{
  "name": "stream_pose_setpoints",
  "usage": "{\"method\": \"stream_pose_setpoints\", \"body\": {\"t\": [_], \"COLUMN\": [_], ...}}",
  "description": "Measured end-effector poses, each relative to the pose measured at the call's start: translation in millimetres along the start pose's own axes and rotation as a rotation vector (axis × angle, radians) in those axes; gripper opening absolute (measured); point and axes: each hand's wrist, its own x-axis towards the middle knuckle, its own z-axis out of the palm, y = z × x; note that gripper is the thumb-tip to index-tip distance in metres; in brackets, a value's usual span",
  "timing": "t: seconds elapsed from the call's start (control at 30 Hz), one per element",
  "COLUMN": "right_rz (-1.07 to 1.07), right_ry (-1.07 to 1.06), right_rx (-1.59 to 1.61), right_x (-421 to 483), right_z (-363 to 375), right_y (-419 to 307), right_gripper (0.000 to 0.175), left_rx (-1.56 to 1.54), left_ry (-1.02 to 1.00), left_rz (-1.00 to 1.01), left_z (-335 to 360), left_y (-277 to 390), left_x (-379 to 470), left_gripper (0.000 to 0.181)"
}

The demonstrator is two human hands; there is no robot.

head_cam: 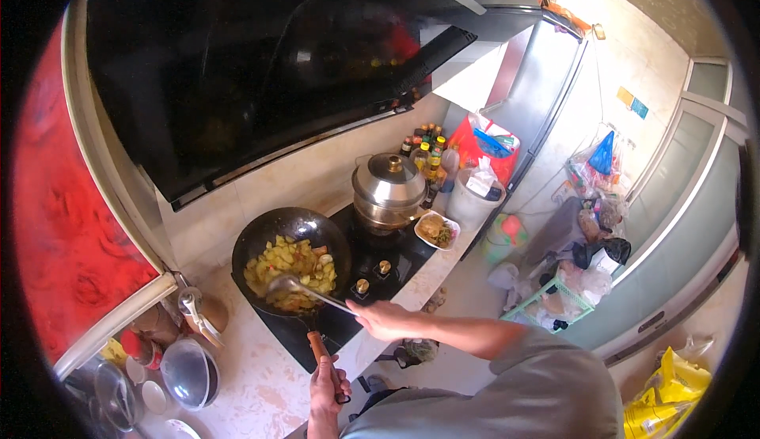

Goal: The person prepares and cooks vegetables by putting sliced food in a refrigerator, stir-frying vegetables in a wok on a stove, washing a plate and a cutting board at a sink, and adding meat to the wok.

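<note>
A black wok [249,234] sits on the left burner of a black glass gas hob [409,255], holding chopped yellowish food [291,261]. My left hand [328,382] is closed around the wok's wooden handle [317,347]. In my right hand [386,320] is the handle of a metal ladle [285,284], whose bowl rests in the food at the wok's near left part. On the rear right burner stands a lidded steel pot [389,189]. A small white dish of food [437,231] is at the hob's right edge.
Sauce bottles [430,154], a whitish bucket [473,201] and a red bag [475,142] crowd the counter's right end. Jars and bowls [190,373] stand at the left. A black range hood [237,94] hangs above. A green basket [558,302] with bags is on the right.
</note>
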Motion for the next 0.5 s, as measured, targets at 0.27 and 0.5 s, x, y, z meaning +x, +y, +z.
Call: {"method": "stream_pose_setpoints", "body": {"t": [0.27,0.5], "right_rz": [0.032,0.082], "right_ry": [0.126,-0.036], "right_rx": [-0.215,-0.372], "right_x": [50,-7], "right_z": [-10,-8], "right_y": [-24,0], "right_gripper": [0.055,0.057], "left_rx": [-0.02,-0.041], "left_ry": [0.014,-0.007], "left_rz": [-0.038,-0.029], "left_z": [-3,-8], "left_y": [1,2], "left_x": [1,3], "left_gripper": [0.041,0.041]}}
